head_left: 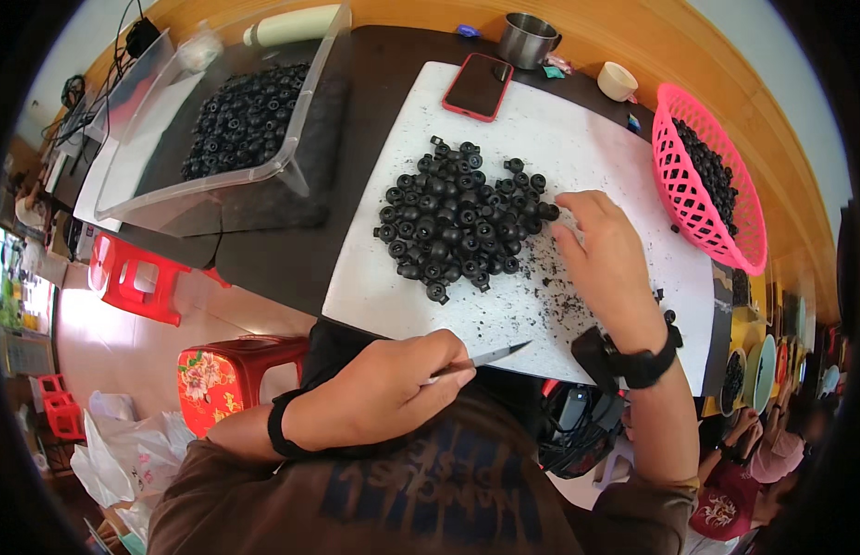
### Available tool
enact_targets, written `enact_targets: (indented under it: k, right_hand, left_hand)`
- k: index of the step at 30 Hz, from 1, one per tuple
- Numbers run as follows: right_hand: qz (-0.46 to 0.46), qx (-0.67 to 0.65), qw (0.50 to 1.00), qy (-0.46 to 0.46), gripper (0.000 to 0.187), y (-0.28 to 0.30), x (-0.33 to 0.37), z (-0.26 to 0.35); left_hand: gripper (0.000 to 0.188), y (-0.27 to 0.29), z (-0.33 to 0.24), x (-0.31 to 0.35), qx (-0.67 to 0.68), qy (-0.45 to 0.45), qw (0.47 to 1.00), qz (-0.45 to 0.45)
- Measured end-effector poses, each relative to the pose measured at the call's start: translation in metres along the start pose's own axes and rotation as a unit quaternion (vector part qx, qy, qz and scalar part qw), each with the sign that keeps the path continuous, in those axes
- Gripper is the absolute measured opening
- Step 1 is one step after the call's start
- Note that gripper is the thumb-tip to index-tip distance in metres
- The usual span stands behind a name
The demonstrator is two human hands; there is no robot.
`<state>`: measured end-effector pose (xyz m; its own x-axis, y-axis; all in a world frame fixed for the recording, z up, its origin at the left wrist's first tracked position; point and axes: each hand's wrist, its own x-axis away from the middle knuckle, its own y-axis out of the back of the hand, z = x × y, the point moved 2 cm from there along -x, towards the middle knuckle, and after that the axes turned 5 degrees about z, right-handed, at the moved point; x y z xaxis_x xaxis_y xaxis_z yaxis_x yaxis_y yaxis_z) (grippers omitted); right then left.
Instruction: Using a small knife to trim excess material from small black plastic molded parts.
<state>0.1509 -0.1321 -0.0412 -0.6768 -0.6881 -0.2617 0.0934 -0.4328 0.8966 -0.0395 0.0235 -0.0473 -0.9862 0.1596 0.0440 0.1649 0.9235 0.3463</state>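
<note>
The person's left hand (397, 384) is closed around a small knife (502, 354), its fingers grasping the handle while the dark blade points off to the right above the near edge of the white board (374, 301). The right hand (607, 259) reaches in over the board at the right side of a heap of small round black parts (453, 217); its thumb and index finger stand slightly apart at 1 part on the heap's edge, and from here I cannot tell whether they have hold of it. Black shavings (550, 301) lie scattered between the heap and that forearm. Near the board's far edge rests 1 phone in a red case (478, 88), and just beyond, on the dark table (379, 69), stand 1 metal mug (527, 42) and 1 cream cup (617, 81). Over on the right, a pink lattice basket (696, 220) tilts with more of the same black pieces inside, and on the left a clear plastic bin (194, 213) holds another pile of them. Down by the left elbow is 1 red stool (200, 393) with a flowered top.
</note>
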Motion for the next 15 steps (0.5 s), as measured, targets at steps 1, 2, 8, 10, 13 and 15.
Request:
enact_targets:
  k: [1, 2, 8, 10, 13, 15]
  right_hand:
    - [0.011, 0.011, 1.000, 0.003, 0.023, -0.007, -0.004, -0.001]
    - [0.017, 0.018, 1.000, 0.008, 0.023, -0.013, -0.008, -0.002]
    - [0.025, -0.065, 0.997, -0.036, 0.015, -0.006, -0.007, 0.002]
    - [0.024, -0.198, 0.976, -0.085, 0.014, 0.006, 0.003, 0.016]
    - [0.057, -0.458, 0.865, -0.196, 0.017, 0.021, 0.036, 0.038]
    - [0.054, -0.572, 0.795, -0.194, 0.028, 0.020, 0.056, 0.053]
  left_hand:
    - [0.012, 0.001, 0.000, 0.001, -0.006, -0.002, 1.000, 0.001]
    - [0.012, 0.002, 0.000, 0.003, -0.008, -0.003, 1.000, 0.001]
    - [0.012, 0.011, 0.003, 0.009, 0.007, 0.010, 1.000, -0.025]
    - [0.012, 0.013, 0.002, 0.006, 0.009, -0.007, 1.000, -0.027]
    - [0.011, 0.014, -0.002, -0.002, 0.034, -0.015, 0.999, -0.011]
    - [0.011, 0.012, -0.007, -0.008, 0.055, -0.016, 0.998, 0.006]
